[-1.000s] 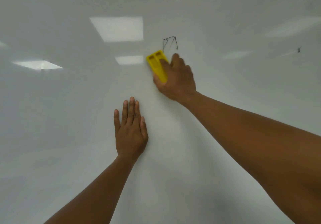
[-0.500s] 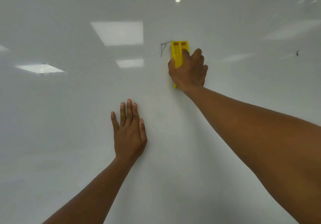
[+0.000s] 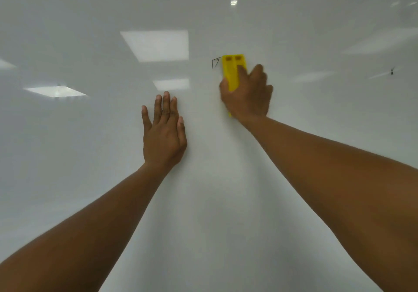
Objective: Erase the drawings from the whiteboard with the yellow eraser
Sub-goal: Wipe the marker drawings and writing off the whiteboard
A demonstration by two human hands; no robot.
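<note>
Nearby, ceiling-light reflections [image 3: 158,45] glare beside the yellow eraser [image 3: 231,74].

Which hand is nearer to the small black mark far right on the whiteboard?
Right. The right hand, holding the eraser, is left of the mark; the left hand rests flat lower and farther left.

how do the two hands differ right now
The left hand lies flat and open with fingers spread, holding nothing; the right hand is curled around the yellow eraser. The right hand sits higher, beside the leftover marker lines; the left is lower. Both are bare and against the whiteboard.
</note>
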